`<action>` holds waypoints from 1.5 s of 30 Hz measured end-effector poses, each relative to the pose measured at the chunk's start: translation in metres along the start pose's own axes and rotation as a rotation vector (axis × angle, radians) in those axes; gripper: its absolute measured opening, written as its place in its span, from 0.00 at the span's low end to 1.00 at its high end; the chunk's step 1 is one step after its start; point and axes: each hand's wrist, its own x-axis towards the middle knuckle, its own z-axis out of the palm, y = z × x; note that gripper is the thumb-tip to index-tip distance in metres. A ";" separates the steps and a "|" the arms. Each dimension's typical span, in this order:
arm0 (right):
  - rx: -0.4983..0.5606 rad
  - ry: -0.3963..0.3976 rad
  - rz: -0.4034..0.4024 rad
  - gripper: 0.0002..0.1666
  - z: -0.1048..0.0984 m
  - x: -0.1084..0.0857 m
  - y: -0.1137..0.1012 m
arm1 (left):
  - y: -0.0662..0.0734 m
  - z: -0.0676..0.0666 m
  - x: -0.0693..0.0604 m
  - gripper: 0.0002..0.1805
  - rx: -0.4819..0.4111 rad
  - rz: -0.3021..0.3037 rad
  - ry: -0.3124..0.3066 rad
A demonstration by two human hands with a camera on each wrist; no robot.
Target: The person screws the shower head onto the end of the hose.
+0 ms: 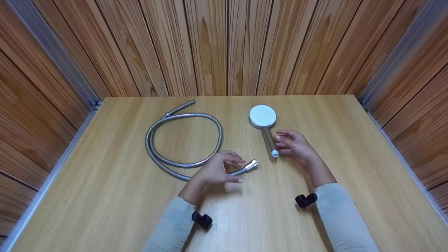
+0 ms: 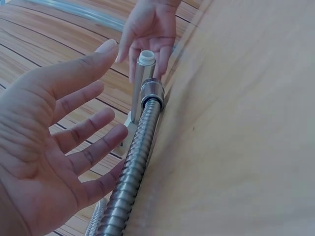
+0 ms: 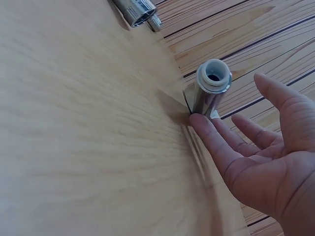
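A shower head (image 1: 263,116) with a round white face lies at the right on the table; the white threaded end (image 3: 214,74) of its handle faces the person. Beside that handle is the right hand (image 1: 295,145), its fingers spread and relaxed, the lowest ones close to or touching it. A coiled metal shower hose (image 1: 149,140) lies to the left. Over its near end hovers the left hand (image 1: 218,168), thumb and fingers apart, not closed round the hose. The hose's chrome connector (image 2: 153,90) sticks out past the left fingers. Contact between left hand and hose is uncertain.
The wooden table (image 1: 105,217) is bounded by plank walls (image 1: 210,49) at the back and sides. The hose's thinner far end (image 1: 190,102) points toward the back edge. A small black device (image 1: 202,220) sits on the left cuff, another (image 1: 306,200) on the right.
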 end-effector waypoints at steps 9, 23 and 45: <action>0.045 0.022 0.078 0.39 0.014 0.011 0.002 | 0.002 0.009 0.009 0.29 0.010 -0.030 -0.011; 0.308 0.050 0.048 0.46 0.032 0.011 0.000 | 0.003 0.024 0.023 0.26 0.040 -0.043 -0.029; 0.471 0.019 -0.133 0.49 0.041 -0.016 -0.006 | 0.003 0.027 0.026 0.19 0.156 0.017 0.009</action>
